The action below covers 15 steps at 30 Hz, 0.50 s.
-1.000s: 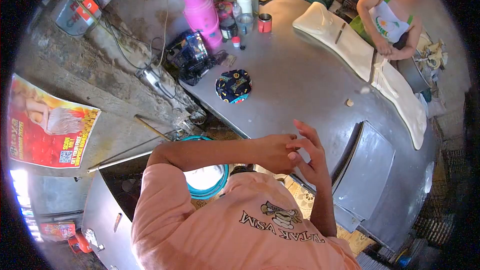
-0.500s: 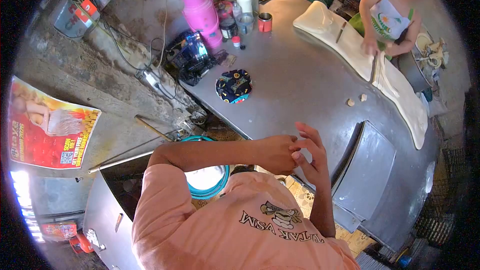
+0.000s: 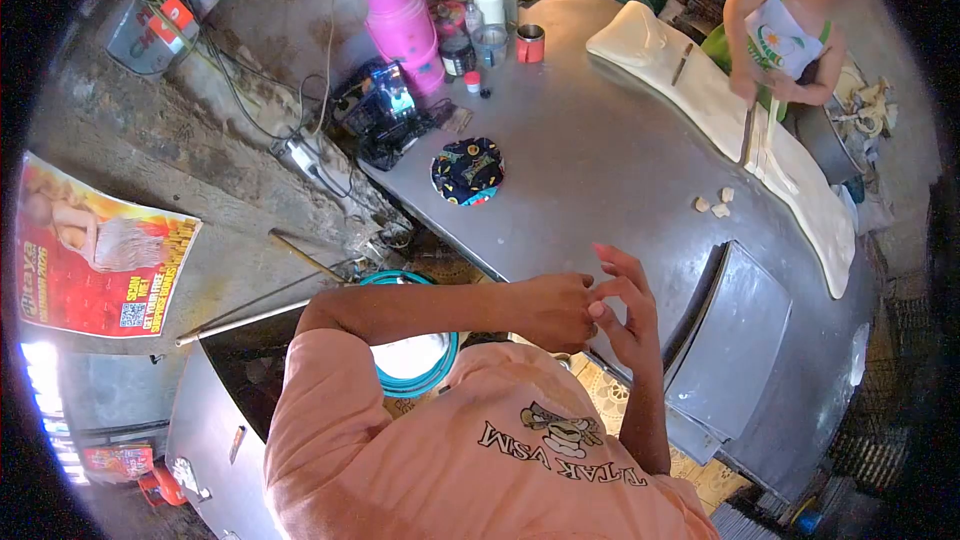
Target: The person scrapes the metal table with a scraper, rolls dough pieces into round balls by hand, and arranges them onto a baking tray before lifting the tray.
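Observation:
My left hand is curled in front of my chest with its back up. Its fingers bend out of sight, so whatever they may hold is hidden. Right beside it, my right hand is raised with bent fingers apart and nothing visible in them. The fingers of my right hand meet or nearly meet the knuckles of my left. Both hands are over the near edge of a metal table. A round dark patterned cloth item lies on the tabletop beyond my hands.
Across the table a person works at a long slab of dough. Three small dough pieces lie nearby. A metal sheet lies at right. A pink jug, red mug and lit phone stand at the back.
A third small dough piece now lies beside the other two. The other person's hands have shifted slightly at the dough slab. My own hands have barely moved.

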{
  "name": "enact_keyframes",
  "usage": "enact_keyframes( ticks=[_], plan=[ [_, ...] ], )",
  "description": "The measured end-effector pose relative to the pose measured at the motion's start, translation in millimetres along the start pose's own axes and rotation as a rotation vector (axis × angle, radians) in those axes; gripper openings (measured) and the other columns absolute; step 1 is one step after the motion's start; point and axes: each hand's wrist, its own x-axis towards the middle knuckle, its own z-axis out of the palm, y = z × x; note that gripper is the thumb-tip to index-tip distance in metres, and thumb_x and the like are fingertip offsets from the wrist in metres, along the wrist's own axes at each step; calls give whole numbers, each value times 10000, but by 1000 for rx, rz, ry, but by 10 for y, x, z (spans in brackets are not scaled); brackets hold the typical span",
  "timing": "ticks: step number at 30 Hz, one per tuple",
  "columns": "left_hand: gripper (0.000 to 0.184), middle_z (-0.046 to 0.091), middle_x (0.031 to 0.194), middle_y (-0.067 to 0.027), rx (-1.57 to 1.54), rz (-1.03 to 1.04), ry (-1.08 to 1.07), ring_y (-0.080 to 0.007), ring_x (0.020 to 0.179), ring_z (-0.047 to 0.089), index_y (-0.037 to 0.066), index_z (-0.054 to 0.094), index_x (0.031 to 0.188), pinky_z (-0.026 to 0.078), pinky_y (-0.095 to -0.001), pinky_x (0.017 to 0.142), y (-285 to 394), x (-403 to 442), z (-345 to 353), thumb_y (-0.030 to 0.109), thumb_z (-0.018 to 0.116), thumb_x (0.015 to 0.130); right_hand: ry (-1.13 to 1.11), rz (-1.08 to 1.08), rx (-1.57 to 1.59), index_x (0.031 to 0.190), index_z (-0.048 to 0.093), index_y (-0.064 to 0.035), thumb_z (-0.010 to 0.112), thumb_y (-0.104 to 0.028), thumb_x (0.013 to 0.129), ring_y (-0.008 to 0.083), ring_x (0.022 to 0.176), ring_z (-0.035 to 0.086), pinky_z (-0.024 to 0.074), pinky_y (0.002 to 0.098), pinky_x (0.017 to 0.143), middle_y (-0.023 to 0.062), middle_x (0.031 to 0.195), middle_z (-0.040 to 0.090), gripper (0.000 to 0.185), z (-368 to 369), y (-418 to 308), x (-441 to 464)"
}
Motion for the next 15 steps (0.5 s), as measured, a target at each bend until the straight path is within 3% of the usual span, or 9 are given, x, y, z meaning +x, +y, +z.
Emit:
enact_keyframes(
  ticks=[2, 5, 8, 10, 15],
  plan=[
    [283, 522, 1124, -173, 8, 4, -56, -316, 1078, 508, 52, 645, 937, 427, -432, 939, 14, -15, -17, 228, 674, 717, 13, 2, 37, 935, 656, -66, 693, -239, 801, 318, 1230, 443, 345, 438, 1012, 160, 1342, 478, 222, -6, -11, -1],
    [271, 579, 1023, -164, 86, 40, 215, -316, 1007, 550, 57, 650, 928, 442, -432, 912, -1, -35, 26, 238, 661, 726, -11, -1, 7, 939, 658, -60, 685, -231, 807, 319, 1235, 442, 350, 440, 1008, 161, 1331, 490, 218, 13, -62, 9],
    [245, 613, 919, -139, -16, 87, 336, -306, 974, 569, 66, 664, 903, 446, -423, 901, -28, -33, 12, 247, 647, 739, -13, -11, 27, 954, 658, -57, 676, -245, 816, 318, 1239, 440, 347, 441, 1011, 162, 1323, 494, 234, 15, -36, 4],
    [208, 620, 824, -106, 121, 106, 155, -307, 923, 584, 88, 677, 849, 465, -422, 840, -19, -6, -15, 267, 627, 757, -4, -5, 34, 947, 657, -54, 672, -256, 819, 320, 1237, 442, 347, 442, 1011, 159, 1327, 490, 240, 6, -23, -10],
    [209, 606, 727, -94, 78, 39, 116, -312, 774, 595, 93, 649, 741, 469, -442, 720, 48, -20, -104, 294, 602, 778, 52, 22, 67, 935, 651, -47, 652, -285, 840, 308, 1224, 457, 353, 439, 1008, 155, 1310, 499, 256, -2, 86, -99]
  ],
)
